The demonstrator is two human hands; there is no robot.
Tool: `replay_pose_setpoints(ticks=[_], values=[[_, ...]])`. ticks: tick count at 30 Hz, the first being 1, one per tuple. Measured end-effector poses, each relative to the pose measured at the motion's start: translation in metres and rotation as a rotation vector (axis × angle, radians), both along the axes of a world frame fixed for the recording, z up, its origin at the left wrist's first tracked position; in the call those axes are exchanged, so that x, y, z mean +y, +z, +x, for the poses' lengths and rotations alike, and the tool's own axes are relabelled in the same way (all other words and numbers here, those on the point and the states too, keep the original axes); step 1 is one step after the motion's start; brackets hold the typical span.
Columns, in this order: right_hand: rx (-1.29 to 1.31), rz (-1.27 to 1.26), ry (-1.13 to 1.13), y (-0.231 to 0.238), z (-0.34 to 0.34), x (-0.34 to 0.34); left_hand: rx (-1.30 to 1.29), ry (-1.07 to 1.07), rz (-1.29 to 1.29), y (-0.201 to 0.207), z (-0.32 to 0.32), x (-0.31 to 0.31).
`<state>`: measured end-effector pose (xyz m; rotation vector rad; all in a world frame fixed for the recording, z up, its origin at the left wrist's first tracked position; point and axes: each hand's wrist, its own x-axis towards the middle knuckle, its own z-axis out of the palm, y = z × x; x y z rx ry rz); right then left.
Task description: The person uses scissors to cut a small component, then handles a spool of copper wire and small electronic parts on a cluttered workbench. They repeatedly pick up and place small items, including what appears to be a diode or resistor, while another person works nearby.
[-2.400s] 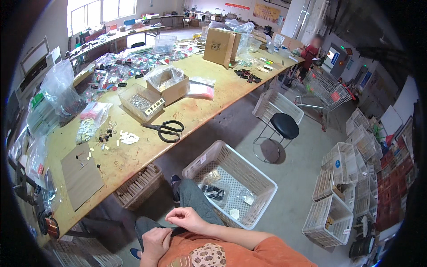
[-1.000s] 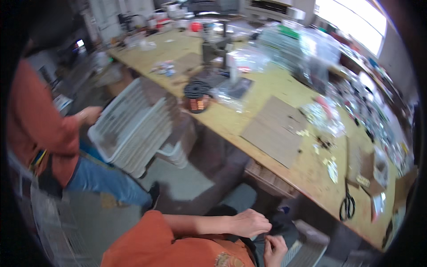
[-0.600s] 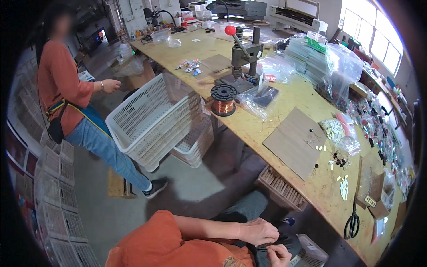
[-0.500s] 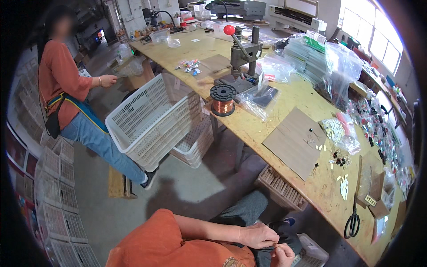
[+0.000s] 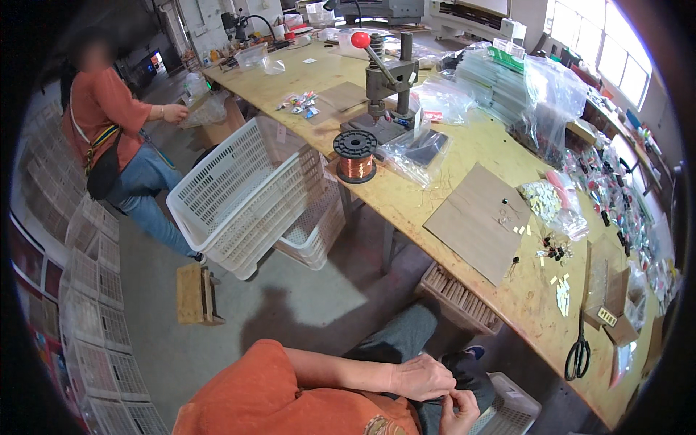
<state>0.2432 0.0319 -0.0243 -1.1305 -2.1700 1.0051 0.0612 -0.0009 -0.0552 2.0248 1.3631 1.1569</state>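
Note:
My left hand point(image 5: 424, 378) and my right hand point(image 5: 460, 413) meet above my lap, at the bottom of the view. The fingers of both are drawn into a pinch, with the fingertips touching or nearly so. Whatever lies between them is too small or hidden to make out. Beside my right hand, low by my leg, stands a white plastic basket point(image 5: 513, 407). The worktable point(image 5: 406, 206) runs along to the right of my hands, its near edge apart from them.
On the table are a cardboard sheet point(image 5: 475, 225), copper wire spool point(image 5: 357, 157), lever press point(image 5: 388, 80), small dark parts point(image 5: 557, 248), pale strips point(image 5: 562, 296) and scissors point(image 5: 578, 355). White crates point(image 5: 246, 203) and a wooden stool point(image 5: 194, 293) stand left; another person point(image 5: 109, 109) is beyond.
My hands stay together, shifted slightly upward. The other person has stepped back from the crates with the legs drawn away, so more of the stool shows. The whole view has shifted a little.

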Motion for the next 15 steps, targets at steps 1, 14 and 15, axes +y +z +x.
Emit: replay_pose_setpoints(ticks=[1,14,15], values=[[-0.021,-0.031,0.019,-0.001,0.002,0.001,0.001,-0.008,-0.003,-0.001,0.0,0.001],[0.802,-1.16,-0.407,-0.01,-0.008,-0.008,-0.52,0.088,-0.249,-0.008,0.014,-0.002],[0.761,-1.096,-0.398,-0.016,-0.006,-0.008,-0.595,0.066,-0.311,-0.008,0.015,-0.004]])
